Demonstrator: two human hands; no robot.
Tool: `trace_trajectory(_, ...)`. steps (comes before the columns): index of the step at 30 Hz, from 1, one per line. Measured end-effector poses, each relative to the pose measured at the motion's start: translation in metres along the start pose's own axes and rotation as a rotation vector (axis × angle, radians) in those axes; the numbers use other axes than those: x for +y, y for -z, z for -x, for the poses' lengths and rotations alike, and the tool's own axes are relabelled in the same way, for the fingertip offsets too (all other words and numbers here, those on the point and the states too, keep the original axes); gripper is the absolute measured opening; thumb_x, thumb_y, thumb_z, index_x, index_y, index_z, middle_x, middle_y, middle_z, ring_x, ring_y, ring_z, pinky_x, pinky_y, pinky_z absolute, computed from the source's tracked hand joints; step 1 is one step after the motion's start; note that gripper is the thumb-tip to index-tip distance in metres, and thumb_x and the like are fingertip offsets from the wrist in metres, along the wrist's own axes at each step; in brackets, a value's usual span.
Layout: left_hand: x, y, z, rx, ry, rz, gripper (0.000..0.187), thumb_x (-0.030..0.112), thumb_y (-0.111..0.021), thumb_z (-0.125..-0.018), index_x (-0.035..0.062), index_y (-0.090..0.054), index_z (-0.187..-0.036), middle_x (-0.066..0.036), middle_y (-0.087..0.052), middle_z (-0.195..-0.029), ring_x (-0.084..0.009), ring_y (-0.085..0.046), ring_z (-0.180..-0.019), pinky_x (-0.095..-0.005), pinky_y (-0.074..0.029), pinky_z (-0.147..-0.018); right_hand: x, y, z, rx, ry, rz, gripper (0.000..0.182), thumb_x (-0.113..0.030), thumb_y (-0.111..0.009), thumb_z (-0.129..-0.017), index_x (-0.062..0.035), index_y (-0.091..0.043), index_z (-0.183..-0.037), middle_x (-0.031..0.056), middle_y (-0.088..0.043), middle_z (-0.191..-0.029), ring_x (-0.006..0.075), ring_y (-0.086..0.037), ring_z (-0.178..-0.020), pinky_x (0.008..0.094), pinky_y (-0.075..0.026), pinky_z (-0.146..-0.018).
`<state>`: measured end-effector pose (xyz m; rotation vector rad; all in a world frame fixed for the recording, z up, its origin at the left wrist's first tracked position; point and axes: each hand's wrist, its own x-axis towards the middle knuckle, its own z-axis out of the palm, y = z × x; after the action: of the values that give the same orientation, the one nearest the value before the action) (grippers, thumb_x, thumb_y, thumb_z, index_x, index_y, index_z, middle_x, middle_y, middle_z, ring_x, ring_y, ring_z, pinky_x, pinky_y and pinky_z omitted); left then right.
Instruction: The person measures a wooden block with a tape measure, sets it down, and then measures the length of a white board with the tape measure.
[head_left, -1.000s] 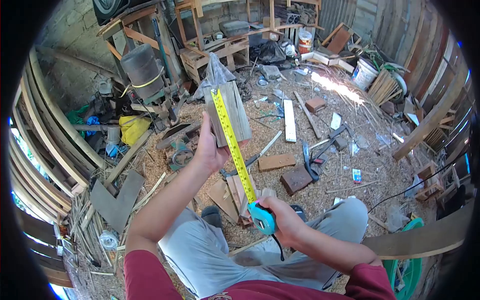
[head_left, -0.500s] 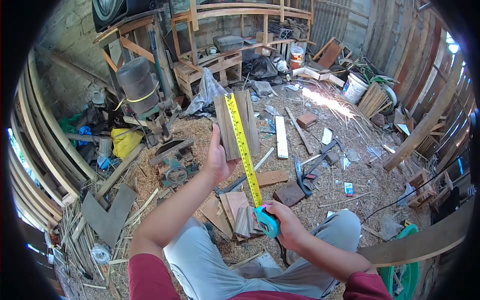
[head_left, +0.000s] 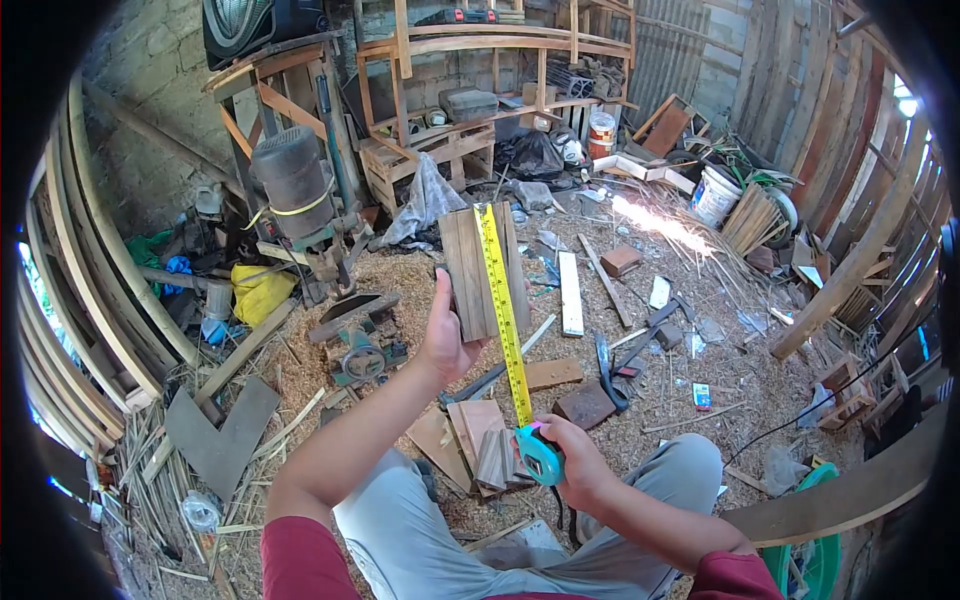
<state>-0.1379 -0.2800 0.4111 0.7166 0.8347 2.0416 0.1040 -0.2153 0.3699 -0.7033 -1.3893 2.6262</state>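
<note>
Tape blade (head_left: 513, 362) bars crossing between block (head_left: 467, 270) and right hand (head_left: 577, 460).

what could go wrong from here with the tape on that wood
The yellow tape could slip off the top of the wood and perhaps snap back toward the right hand. The wood, held up by the left hand, might tilt and skew the reading.

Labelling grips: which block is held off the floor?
The wood block in the left hand, yellow tape across its face; the reddish-brown blocks lie on the floor.
</note>
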Motion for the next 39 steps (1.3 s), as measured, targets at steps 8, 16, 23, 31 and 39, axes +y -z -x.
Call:
trace_trajectory(8,0.002,-0.001,0.004,-0.007,-0.016,-0.001,0.091,0.075,-0.01,-0.101,0.0075,-0.036,-0.157,-0.021,-0.058,-0.141,-0.037,-0.063,-0.122,-0.0502,-0.046,-0.11,0.007,0.004,-0.003,-0.007,-0.006,0.022,0.04,-0.022,-0.05,-0.097,0.0022,-0.053,-0.128,0.0162,-0.067,-0.11,0.0241,-0.068,-0.099,0.0406,-0.056,-0.09)
trace_trajectory(16,0.007,-0.01,0.01,-0.032,0.003,0.017,0.085,0.07,-0.019,-0.103,0.0052,-0.035,-0.156,-0.02,-0.056,-0.144,-0.0367,-0.061,-0.125,-0.0494,-0.044,-0.112,0.011,0.005,-0.006,0.008,0.0,0.035,0.039,-0.021,-0.05,-0.096,0.0026,-0.055,-0.127,0.0157,-0.068,-0.11,0.0241,-0.068,-0.099,0.0401,-0.055,-0.09)
trace_trajectory(23,0.006,-0.013,0.016,-0.047,0.031,0.028,0.079,0.065,-0.027,-0.105,0.0052,-0.036,-0.156,-0.02,-0.056,-0.144,-0.0361,-0.061,-0.126,-0.0482,-0.044,-0.113,0.014,0.004,-0.005,0.012,0.002,0.042,0.038,-0.02,-0.049,-0.096,0.0025,-0.055,-0.126,0.0152,-0.068,-0.108,0.0233,-0.068,-0.098,0.0387,-0.055,-0.088)
trace_trajectory(31,0.003,-0.011,0.018,-0.021,0.015,-0.05,0.074,0.059,-0.041,-0.103,0.0034,-0.04,-0.152,-0.018,-0.059,-0.141,-0.0337,-0.062,-0.125,-0.0474,-0.044,-0.111,0.016,0.004,-0.005,0.02,0.007,0.035,0.038,-0.018,-0.05,-0.097,0.0036,-0.054,-0.128,0.0148,-0.068,-0.108,0.0225,-0.068,-0.098,0.0379,-0.055,-0.088)
trace_trajectory(39,0.003,-0.011,0.02,-0.008,0.031,-0.044,0.073,0.059,-0.041,-0.103,0.0039,-0.042,-0.151,-0.017,-0.059,-0.14,-0.0326,-0.062,-0.125,-0.0465,-0.045,-0.111,0.017,0.0,-0.003,0.025,0.018,0.015,0.032,-0.02,-0.051,-0.1,0.0001,-0.06,-0.123,0.0085,-0.069,-0.102,0.0153,-0.065,-0.089,0.0299,-0.052,-0.08)
